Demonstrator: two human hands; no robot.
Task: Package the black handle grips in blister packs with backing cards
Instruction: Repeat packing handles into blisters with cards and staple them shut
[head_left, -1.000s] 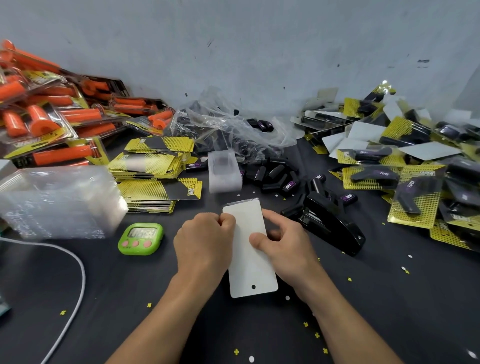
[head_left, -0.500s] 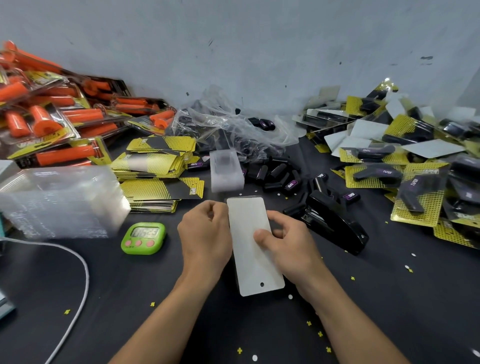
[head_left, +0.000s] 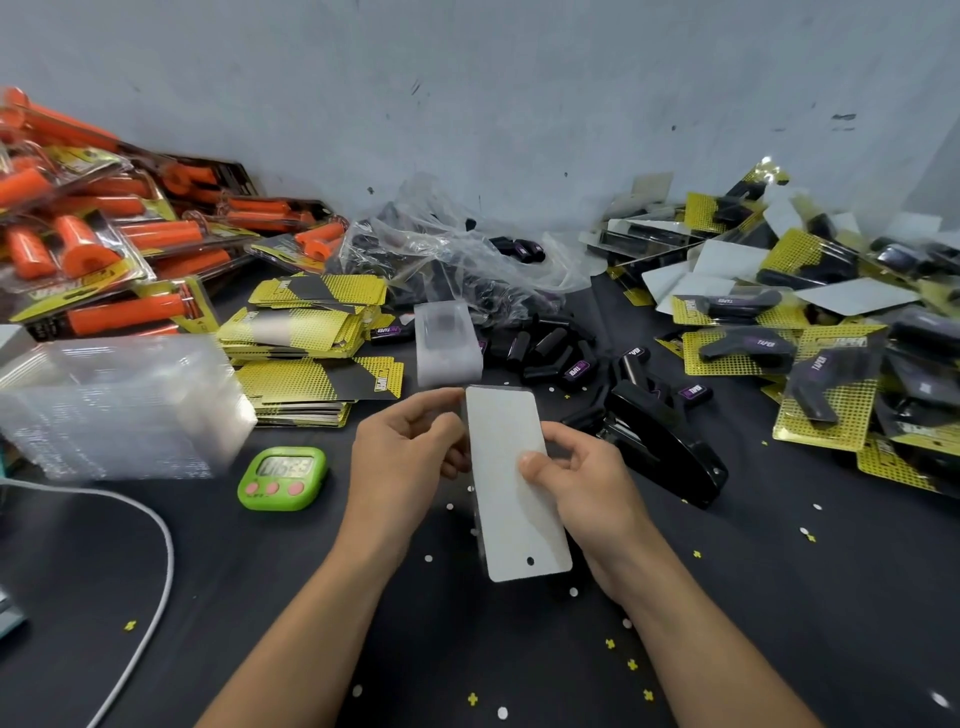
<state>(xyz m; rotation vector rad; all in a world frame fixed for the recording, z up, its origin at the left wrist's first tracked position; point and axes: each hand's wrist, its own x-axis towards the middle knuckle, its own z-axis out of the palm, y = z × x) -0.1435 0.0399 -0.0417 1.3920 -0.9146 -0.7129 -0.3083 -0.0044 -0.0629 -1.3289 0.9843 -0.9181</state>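
Near the table's (head_left: 779, 597) front edge, your left hand (head_left: 410, 457) and right hand (head_left: 587, 483) pinch the card (head_left: 511, 478) blank-side up, probably to check it.

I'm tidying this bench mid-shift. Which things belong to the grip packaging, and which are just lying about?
Job: card held by left hand and right hand; black grips; blisters; printed cards; finished packs; stapler, probably.
Lying about: timer; orange packs; cable.
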